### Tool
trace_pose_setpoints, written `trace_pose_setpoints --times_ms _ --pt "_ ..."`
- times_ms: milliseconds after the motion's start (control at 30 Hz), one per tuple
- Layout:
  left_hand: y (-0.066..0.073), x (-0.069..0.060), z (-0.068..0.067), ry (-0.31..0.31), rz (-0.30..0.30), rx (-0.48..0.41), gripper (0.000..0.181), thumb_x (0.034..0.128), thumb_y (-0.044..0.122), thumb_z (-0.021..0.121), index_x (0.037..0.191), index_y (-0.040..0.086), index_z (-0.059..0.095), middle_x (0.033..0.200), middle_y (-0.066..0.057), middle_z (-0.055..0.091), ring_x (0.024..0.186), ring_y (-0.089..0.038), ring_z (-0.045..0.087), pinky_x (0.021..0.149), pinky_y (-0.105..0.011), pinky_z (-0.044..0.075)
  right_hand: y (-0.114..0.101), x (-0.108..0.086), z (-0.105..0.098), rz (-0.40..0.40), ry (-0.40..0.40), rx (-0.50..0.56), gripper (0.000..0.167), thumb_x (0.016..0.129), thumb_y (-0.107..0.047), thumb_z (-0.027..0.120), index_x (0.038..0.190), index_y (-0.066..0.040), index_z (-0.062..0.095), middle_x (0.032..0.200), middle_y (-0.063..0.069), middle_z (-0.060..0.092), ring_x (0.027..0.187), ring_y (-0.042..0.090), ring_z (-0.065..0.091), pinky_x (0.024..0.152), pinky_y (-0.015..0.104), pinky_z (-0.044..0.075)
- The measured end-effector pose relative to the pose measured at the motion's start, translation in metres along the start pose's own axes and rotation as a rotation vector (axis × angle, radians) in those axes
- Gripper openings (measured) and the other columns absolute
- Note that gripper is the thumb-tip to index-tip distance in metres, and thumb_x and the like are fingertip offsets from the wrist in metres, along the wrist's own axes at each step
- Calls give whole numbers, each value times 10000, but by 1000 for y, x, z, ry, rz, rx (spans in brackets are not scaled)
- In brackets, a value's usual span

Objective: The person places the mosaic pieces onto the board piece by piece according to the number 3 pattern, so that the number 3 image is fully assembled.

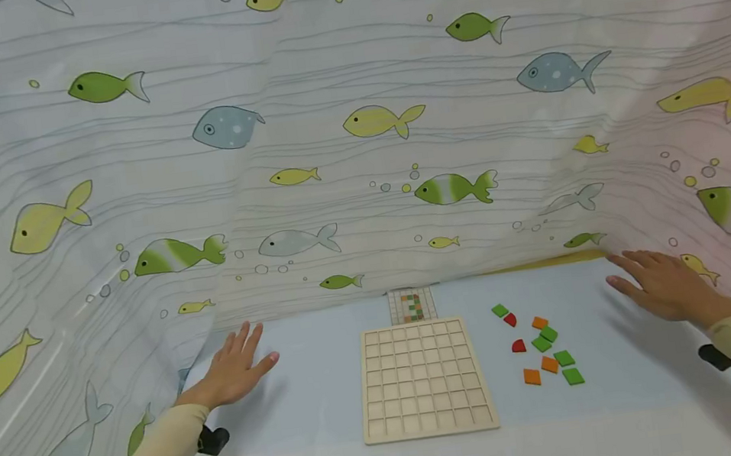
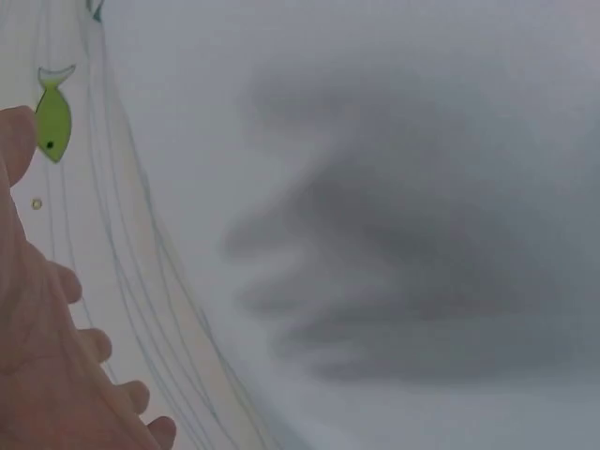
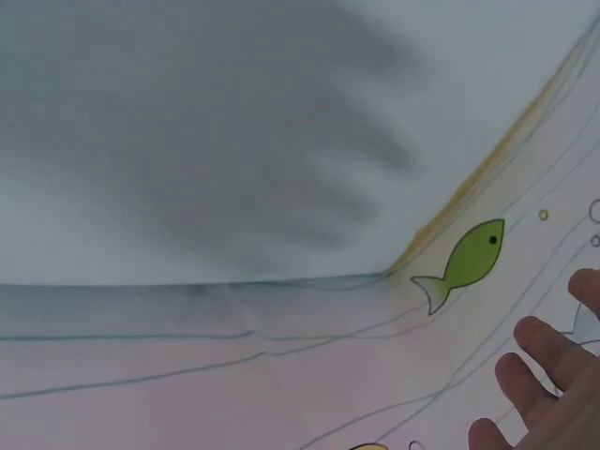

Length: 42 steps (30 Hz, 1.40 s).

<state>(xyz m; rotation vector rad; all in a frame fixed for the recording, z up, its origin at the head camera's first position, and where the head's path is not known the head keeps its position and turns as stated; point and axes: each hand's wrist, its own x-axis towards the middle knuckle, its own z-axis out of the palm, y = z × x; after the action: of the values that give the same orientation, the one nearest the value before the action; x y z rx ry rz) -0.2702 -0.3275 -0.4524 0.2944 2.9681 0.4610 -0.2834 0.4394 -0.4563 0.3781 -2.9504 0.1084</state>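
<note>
Both hands hover above the table, apart from everything on it. My left hand point(image 1: 234, 367) is spread left of a pale wooden grid board point(image 1: 425, 380), and in the left wrist view the left hand point(image 2: 56, 356) shows its palm side over its own shadow. On the right, my right hand point(image 1: 667, 284) is held out with its fingers extended and holds nothing; fingertips point(image 3: 534, 380) show in the right wrist view. Between board and right hand lie loose tiles: green squares point(image 1: 574, 376), orange squares point(image 1: 532, 376) and red rounded-edge pieces point(image 1: 518, 346).
Behind the board lies a small card point(image 1: 412, 305) printed with a grid and coloured squares. A white curtain point(image 1: 349, 207) with printed fish hangs around the back and sides of the light blue table point(image 1: 310, 389). Dark wrist devices point(image 1: 213, 439) sit below the sleeves.
</note>
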Motion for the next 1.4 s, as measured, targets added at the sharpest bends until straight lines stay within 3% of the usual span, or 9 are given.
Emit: trace_pose_setpoints --times_ms 267,467,667,833,967,1233,1400 --pt "14 7 16 1 46 -6 895 1071 595 455 1672 -14 191 1742 -327 73 1563 -647 55 1212 -831 127 -29 18 19 -28 -26 29 652 1101 -486 472 1520 13 496 1537 382 457 1388 615 413 1101 792 339" --pt "32 12 44 -3 100 -28 913 1057 595 488 1671 -15 198 1745 -314 109 1583 -613 74 1240 -797 135 -55 36 37 -39 -47 88 670 1081 -503 513 1492 26 541 1530 377 482 1384 605 440 1110 788 363" --pt "71 12 84 -11 139 -142 907 1039 533 565 1662 -26 218 1746 -307 126 1594 -593 84 1257 -774 125 -87 55 52 -5 -70 235 611 1064 -450 574 1402 58 614 1525 405 475 1399 614 422 1127 801 356" --pt "108 3 107 -21 122 -281 890 1028 484 609 1662 -18 237 1749 -282 158 1608 -564 94 1266 -766 131 -106 66 65 -7 -69 349 533 1030 -415 649 1296 46 685 1531 421 453 1411 627 398 1153 799 331" --pt "126 -2 123 28 99 -407 904 1013 476 628 1645 -50 253 1730 -310 198 1599 -584 89 1265 -772 105 -112 70 73 -45 -67 407 445 1004 -379 697 1201 19 730 1502 419 488 1402 626 419 1153 792 339" --pt "136 -20 134 87 50 -531 972 976 492 672 1633 -85 246 1718 -317 225 1608 -568 70 1274 -759 87 -125 69 84 -61 -120 406 337 958 -370 756 1058 -48 751 1455 408 539 1359 615 474 1125 765 401" --pt "138 -30 142 91 51 -563 986 950 475 712 1613 -109 274 1704 -334 247 1607 -569 73 1258 -783 89 -135 65 83 1 -151 361 389 932 -384 783 1053 -23 706 1212 243 700 1078 402 630 952 597 574"
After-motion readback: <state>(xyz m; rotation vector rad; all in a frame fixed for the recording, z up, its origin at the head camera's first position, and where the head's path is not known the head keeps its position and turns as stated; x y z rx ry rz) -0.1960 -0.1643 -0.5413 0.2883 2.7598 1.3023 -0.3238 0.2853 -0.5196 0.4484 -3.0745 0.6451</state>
